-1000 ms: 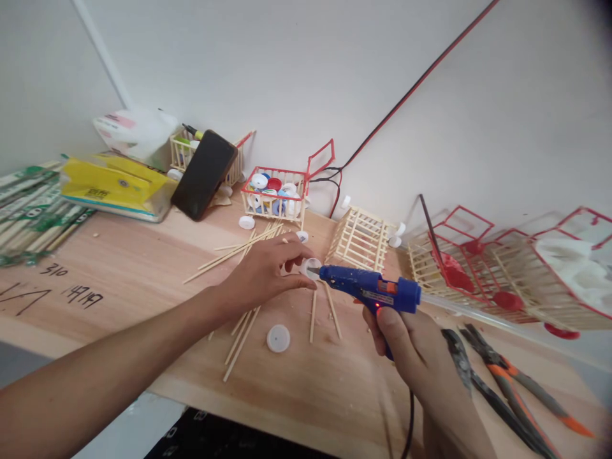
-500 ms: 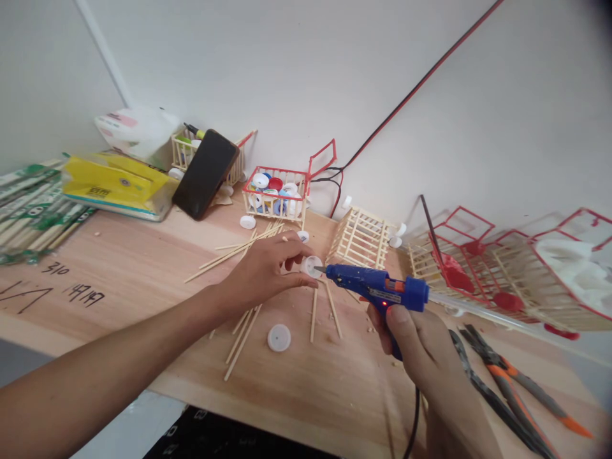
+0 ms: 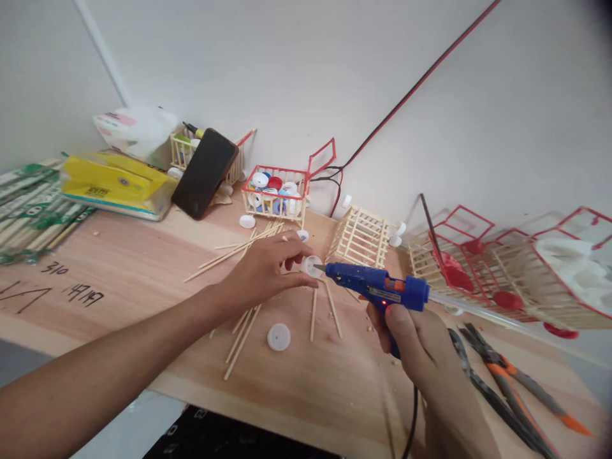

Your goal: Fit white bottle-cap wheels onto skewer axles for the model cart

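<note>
Between the thumb and fingers of my left hand point(image 3: 272, 268) is a white bottle cap point(image 3: 312, 266), its hollow side facing the glue gun. My right hand point(image 3: 421, 341) grips a blue hot glue gun point(image 3: 377, 284) by its handle, with a red light glowing on it. The gun's metal nozzle points left into the cap; whether it touches the inside I cannot tell. A clear glue stick point(image 3: 478, 309) sticks out of the gun's back end. Below my left hand, a second white cap point(image 3: 278, 337) lies flat on the table, near loose wooden sticks point(image 3: 243, 344).
Behind my hands stand a small stick cart full of caps point(image 3: 275, 191) and a bare stick frame with wheels point(image 3: 359, 237). More red-trimmed carts point(image 3: 497, 268) and pliers point(image 3: 507, 370) are on the right. A phone point(image 3: 204, 173), a yellow packet point(image 3: 117, 185) and bagged sticks point(image 3: 41, 217) sit left.
Almost nothing differs. The view has shifted very slightly; both hands keep the cap and the glue gun in the same position.
</note>
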### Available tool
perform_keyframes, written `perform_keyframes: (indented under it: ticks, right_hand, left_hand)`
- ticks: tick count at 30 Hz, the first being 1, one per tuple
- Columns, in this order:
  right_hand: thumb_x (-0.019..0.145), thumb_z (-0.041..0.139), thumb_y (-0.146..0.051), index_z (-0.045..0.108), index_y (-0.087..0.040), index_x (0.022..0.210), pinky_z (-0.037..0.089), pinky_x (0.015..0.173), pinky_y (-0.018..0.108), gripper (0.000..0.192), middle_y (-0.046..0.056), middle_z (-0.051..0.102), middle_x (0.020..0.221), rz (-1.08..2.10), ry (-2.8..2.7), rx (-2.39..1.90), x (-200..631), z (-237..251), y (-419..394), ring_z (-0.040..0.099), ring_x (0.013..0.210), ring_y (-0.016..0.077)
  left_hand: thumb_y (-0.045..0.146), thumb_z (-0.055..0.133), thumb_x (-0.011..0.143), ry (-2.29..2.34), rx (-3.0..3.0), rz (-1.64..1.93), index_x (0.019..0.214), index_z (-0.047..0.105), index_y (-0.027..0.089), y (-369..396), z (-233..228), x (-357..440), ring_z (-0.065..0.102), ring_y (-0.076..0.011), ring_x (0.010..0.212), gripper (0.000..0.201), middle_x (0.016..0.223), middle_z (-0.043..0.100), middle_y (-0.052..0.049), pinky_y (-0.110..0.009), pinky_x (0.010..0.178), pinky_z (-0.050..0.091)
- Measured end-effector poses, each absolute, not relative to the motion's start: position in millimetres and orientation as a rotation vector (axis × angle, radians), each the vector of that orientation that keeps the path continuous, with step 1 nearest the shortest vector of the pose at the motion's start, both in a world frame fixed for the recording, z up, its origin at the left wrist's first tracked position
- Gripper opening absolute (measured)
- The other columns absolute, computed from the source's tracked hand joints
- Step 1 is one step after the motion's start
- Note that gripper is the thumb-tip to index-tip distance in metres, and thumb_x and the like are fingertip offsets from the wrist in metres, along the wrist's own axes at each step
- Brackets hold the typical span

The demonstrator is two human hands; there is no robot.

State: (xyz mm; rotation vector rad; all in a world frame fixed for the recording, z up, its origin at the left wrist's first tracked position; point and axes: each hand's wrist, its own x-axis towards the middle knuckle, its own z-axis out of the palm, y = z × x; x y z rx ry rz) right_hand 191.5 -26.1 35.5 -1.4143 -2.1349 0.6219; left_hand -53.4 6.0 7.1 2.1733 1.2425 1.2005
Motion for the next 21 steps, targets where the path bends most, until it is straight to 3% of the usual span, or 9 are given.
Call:
perform_keyframes:
  ticks: [11, 21]
  right_hand:
    - [0.092, 0.029, -0.051, 0.048, -0.019, 0.054, 0.03, 0.046, 0.025, 0.053, 0.001, 0.05, 0.048, 0.6, -2.164, -1.418, 188.8, 36.6, -24.9, 0.047, 0.045, 0.0127]
    - [0.093, 0.03, -0.048, 0.052, -0.018, 0.065, 0.032, 0.048, 0.025, 0.047, 0.0, 0.051, 0.051, 0.631, -2.147, -1.379, 192.8, 35.3, -25.7, 0.048, 0.05, 0.013]
  left_hand:
    - [0.033, 0.073, 0.071, 1.237, 2.169, 1.183, 0.093, 0.064, 0.018, 4.5, 8.7, -52.5, 0.047, -0.0093, 0.064, 0.028, 0.072, 0.053, 0.003, -0.02, 0.059, 0.036]
    - [0.033, 0.074, 0.071, 1.233, 2.19, 1.202, 0.093, 0.064, 0.017, 5.3, 6.3, -53.7, 0.047, -0.0092, 0.065, 0.03, 0.073, 0.053, 0.003, -0.02, 0.06, 0.036]
